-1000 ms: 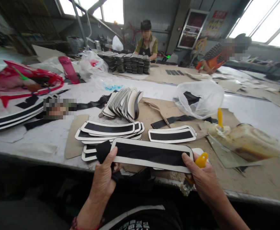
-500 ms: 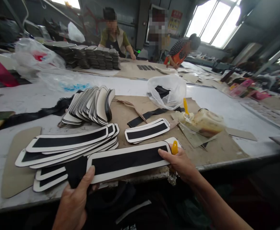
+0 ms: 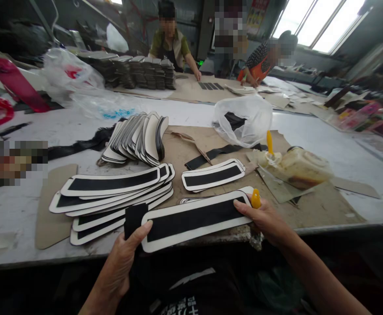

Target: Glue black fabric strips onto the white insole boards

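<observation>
A long white-edged panel with a black centre strip point(image 3: 194, 221) is held between my two hands over the table's front edge. My left hand point(image 3: 121, 262) is closed on its left end, thumb on top, fingers hidden. A loose black strip point(image 3: 135, 221) sticks up beside that thumb, apparently held there too. My right hand point(image 3: 270, 218) pinches the right end, thumb on the face. It also has a yellow-handled brush point(image 3: 255, 199), its crusted tip pointing down. Similar panels lie fanned in a pile point(image 3: 113, 183) at left, and shorter ones point(image 3: 213, 175) lie behind the held panel.
Curved pieces point(image 3: 135, 140) stand leaning in a row. A glue-stained plastic container point(image 3: 304, 168) with another yellow-handled brush point(image 3: 269, 142) sits at right. A white plastic bag point(image 3: 244, 120) lies behind. Two people work across the table, near stacks of dark-edged pieces point(image 3: 145, 72).
My view has turned left, so everything sits further right in the picture. Both hands still hold the panel, slightly nearer me; edges of pieces behind it now show.
</observation>
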Available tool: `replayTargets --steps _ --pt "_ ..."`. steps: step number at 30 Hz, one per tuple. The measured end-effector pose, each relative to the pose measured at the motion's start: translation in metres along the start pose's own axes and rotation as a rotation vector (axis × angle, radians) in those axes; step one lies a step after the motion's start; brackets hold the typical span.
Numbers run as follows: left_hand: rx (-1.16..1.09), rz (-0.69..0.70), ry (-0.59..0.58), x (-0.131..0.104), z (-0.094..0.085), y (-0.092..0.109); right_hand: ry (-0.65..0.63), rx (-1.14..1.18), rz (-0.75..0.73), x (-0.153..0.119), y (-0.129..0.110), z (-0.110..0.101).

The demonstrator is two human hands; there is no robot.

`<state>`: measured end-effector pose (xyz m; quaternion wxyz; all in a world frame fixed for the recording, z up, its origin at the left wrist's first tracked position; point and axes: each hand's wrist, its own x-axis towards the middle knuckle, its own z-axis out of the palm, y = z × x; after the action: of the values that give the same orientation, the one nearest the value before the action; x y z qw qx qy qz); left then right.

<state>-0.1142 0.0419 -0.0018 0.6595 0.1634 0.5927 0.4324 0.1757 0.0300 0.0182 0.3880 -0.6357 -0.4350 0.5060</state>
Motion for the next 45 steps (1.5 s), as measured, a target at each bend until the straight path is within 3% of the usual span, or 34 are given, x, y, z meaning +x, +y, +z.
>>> replayTargets --steps 2,4,8,10,16,19,31,36,39,40,43,45 --pt "0.104 -0.008 -0.01 0.003 0.004 -0.002 -0.017 -0.227 -0.067 0.002 -0.002 -0.008" --pt "0.166 0.009 0.007 0.007 0.01 -0.006 0.055 -0.504 -0.148 0.006 -0.003 -0.017" --pt "0.194 0.066 0.005 0.017 0.022 -0.019 0.488 -1.114 -0.349 0.017 -0.008 -0.021" --pt "0.211 0.101 -0.009 0.02 0.027 -0.023 0.586 -1.329 -0.468 0.025 -0.009 -0.007" --pt "0.22 0.079 0.017 0.023 0.036 -0.034 0.383 -1.509 -0.827 0.061 0.014 0.063" --pt "0.243 0.119 0.029 0.025 0.035 -0.037 0.3 -1.537 -0.898 0.075 0.028 0.07" --pt "0.259 0.118 0.065 0.022 0.038 -0.036 0.307 -1.687 -0.85 0.099 0.03 -0.013" --pt "0.17 0.137 -0.001 0.027 0.027 -0.038 0.494 -1.67 -0.796 0.086 0.007 -0.034" --pt "0.084 0.105 -0.057 0.022 0.018 -0.034 0.587 -1.414 -0.647 0.066 -0.01 -0.04" --pt "0.054 0.109 -0.072 0.019 0.016 -0.031 0.567 -1.267 -0.567 0.059 -0.014 -0.04" --pt "-0.024 0.142 -0.115 0.008 0.011 -0.021 0.278 -0.872 -0.293 0.044 -0.021 -0.037" --pt "-0.077 0.149 -0.132 0.003 0.008 -0.012 0.153 -0.737 -0.196 0.042 -0.023 -0.03"
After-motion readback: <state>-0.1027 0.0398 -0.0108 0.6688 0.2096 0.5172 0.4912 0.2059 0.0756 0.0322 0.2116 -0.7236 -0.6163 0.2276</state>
